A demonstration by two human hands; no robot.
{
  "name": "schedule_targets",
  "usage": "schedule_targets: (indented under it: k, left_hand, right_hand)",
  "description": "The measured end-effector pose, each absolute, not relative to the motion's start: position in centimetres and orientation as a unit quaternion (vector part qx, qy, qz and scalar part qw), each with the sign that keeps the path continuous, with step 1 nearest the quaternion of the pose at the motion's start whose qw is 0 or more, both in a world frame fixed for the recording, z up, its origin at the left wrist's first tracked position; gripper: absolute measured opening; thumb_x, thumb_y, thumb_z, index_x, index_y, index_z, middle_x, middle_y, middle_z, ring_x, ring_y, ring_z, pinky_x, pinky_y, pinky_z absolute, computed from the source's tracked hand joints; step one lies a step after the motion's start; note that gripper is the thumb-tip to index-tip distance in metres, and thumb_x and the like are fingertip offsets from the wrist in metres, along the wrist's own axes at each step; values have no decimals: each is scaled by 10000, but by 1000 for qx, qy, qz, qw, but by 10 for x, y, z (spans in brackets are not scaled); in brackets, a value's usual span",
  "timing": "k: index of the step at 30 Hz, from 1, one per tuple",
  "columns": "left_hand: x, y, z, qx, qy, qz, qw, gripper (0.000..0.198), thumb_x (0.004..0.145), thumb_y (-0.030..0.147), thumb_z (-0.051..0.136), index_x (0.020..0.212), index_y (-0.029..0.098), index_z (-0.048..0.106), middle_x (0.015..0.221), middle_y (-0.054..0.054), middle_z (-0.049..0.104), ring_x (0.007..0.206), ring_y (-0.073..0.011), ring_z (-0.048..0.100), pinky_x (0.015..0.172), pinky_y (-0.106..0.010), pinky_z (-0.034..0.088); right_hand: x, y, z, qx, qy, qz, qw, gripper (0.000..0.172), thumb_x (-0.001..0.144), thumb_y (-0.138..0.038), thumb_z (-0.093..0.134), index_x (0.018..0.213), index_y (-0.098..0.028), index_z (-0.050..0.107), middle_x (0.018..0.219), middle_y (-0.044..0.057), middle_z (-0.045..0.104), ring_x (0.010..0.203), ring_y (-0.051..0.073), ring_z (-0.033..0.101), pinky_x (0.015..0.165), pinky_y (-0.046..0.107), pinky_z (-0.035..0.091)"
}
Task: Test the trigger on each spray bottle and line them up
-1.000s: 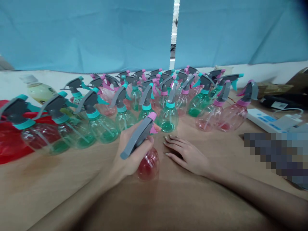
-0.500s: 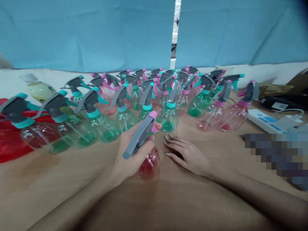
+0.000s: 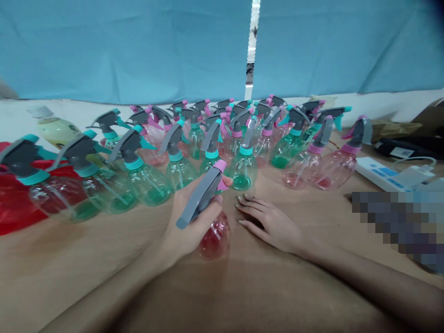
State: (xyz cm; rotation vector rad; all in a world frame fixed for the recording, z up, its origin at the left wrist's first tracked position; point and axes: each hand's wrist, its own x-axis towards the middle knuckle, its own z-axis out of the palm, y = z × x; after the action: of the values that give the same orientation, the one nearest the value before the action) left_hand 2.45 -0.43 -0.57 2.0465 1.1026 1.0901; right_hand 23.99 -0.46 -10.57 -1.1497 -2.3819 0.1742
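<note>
My left hand (image 3: 189,222) is wrapped round the neck of a pink spray bottle (image 3: 215,236) with a grey trigger head (image 3: 199,196) and a pink nozzle. The bottle stands on the brown table (image 3: 104,259) in front of me. Just to its right, my right hand (image 3: 268,222) lies flat on the table with its fingers stretched out, holding nothing. Behind both hands stand several green and pink spray bottles (image 3: 244,169) in a crowded group.
A red plastic bag (image 3: 14,208) lies at the left edge, with a pale drink bottle (image 3: 55,129) behind it. A white power strip (image 3: 385,175) and dark packages (image 3: 405,148) sit at the right. A blue curtain (image 3: 138,46) hangs behind the table.
</note>
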Motion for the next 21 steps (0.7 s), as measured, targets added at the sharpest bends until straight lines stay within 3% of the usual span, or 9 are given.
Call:
schedule_targets:
  k: [7, 21]
  left_hand:
    - [25, -5, -5, 768, 419, 404, 269, 209, 836, 230, 510, 1023, 285, 586, 722, 36, 562, 636, -140, 547, 606, -261, 456]
    - [24, -5, -6, 767, 410, 408, 278, 227, 843, 243, 499, 1046, 296, 585, 714, 25, 538, 613, -140, 501, 592, -266, 444]
  right_hand:
    - [239, -5, -104, -428, -873, 57, 228, 434, 937, -392, 439, 1293, -159, 526, 1324, 102, 552, 1285, 244, 433, 1089, 448, 341]
    - [239, -5, -104, -424, -871, 64, 242, 420, 936, -392, 438, 1296, -192, 523, 1315, 93, 561, 1279, 247, 442, 1069, 474, 364]
